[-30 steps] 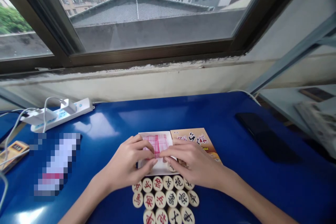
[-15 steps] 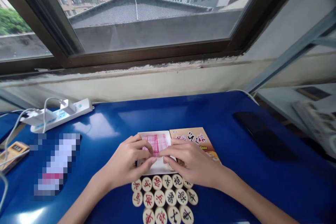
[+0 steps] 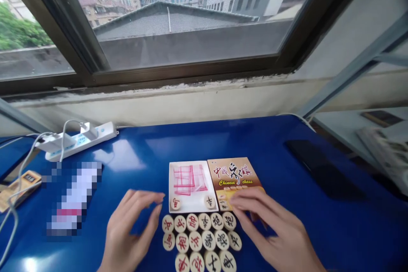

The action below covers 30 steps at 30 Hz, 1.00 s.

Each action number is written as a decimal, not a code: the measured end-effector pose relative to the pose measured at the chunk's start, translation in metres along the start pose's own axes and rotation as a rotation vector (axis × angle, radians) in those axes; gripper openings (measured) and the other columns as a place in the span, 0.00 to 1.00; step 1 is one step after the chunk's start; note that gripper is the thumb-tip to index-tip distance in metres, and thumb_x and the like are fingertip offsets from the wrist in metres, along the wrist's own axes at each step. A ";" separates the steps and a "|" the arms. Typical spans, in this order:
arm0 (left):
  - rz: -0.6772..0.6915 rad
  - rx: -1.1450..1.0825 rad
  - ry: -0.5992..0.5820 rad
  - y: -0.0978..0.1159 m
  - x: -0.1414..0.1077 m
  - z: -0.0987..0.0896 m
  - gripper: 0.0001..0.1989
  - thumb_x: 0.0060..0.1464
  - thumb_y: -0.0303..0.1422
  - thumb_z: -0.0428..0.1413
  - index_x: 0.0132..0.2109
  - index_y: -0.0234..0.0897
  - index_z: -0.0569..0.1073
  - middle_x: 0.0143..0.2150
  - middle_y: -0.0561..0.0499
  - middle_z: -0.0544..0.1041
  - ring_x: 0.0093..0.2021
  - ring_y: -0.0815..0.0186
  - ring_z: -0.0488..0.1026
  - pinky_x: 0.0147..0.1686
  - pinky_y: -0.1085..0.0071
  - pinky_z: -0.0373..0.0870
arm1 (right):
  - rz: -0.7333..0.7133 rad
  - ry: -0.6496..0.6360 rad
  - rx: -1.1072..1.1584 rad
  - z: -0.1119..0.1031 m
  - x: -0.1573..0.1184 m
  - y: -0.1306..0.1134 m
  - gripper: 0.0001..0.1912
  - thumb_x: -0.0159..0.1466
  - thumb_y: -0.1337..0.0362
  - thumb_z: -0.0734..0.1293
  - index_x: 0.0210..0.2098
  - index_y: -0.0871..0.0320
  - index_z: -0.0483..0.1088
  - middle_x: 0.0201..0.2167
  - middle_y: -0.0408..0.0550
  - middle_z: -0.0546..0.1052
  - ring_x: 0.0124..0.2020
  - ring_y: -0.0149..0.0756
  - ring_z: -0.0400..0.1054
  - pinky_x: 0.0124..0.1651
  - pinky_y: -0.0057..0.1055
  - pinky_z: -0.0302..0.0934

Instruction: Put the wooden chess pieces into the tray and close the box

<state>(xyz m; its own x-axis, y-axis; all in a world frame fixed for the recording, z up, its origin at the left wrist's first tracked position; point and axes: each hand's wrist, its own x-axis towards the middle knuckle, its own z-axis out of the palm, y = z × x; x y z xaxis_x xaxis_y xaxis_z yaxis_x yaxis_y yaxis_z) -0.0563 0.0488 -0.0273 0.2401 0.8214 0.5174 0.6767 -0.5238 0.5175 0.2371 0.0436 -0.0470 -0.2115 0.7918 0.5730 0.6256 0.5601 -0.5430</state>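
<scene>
A white box tray (image 3: 193,206) sits in front of me, with a folded sheet (image 3: 188,178) of red grid lines in it. One red-lettered chess piece (image 3: 175,203) lies in its near left corner and a black-lettered chess piece (image 3: 209,202) in its near right corner. Below the tray stand rows of round xiangqi pieces (image 3: 195,241), red on the left, black on the right. My left hand (image 3: 132,227) hovers left of the tray, thumb and fingers apart, holding nothing. At the right, my right hand (image 3: 270,225) is over the printed lid (image 3: 236,172), fingers spread and nothing visible in them.
A white power strip (image 3: 83,140) with plugs and cables lies at the back left of the blue table (image 3: 153,140). A blurred-out object (image 3: 75,197) and a small box (image 3: 19,189) are on the left. A dark phone-like slab (image 3: 318,168) rests at the right.
Both hands have drawn apart from over the tray, left and right. The two corner pieces and the sheet now show plainly. The view has shifted slightly.
</scene>
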 end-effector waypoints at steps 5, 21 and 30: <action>-0.111 0.070 -0.010 0.003 -0.052 0.005 0.09 0.62 0.30 0.58 0.49 0.44 0.75 0.45 0.48 0.80 0.43 0.60 0.78 0.36 0.69 0.76 | 0.020 -0.006 -0.130 0.004 -0.043 -0.001 0.08 0.70 0.63 0.64 0.45 0.52 0.75 0.40 0.48 0.79 0.38 0.34 0.79 0.39 0.24 0.75; -0.164 -0.027 -0.045 0.009 -0.052 0.010 0.05 0.64 0.31 0.57 0.46 0.44 0.71 0.45 0.49 0.80 0.44 0.61 0.77 0.36 0.67 0.76 | 0.022 0.033 -0.126 0.011 -0.047 -0.006 0.08 0.68 0.67 0.66 0.47 0.53 0.71 0.40 0.47 0.80 0.29 0.32 0.75 0.32 0.28 0.73; 0.094 -0.047 -0.023 0.006 0.030 0.017 0.06 0.64 0.29 0.59 0.42 0.43 0.68 0.45 0.52 0.80 0.44 0.66 0.76 0.42 0.69 0.73 | -0.192 0.001 0.034 0.009 0.029 -0.003 0.10 0.68 0.68 0.69 0.48 0.53 0.68 0.43 0.46 0.81 0.41 0.33 0.77 0.44 0.30 0.74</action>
<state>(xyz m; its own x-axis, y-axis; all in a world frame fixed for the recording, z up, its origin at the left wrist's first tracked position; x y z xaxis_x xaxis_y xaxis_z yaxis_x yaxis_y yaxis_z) -0.0336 0.0742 -0.0201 0.3174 0.7725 0.5500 0.6172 -0.6086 0.4987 0.2223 0.0667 -0.0338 -0.3238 0.6697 0.6683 0.5481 0.7085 -0.4445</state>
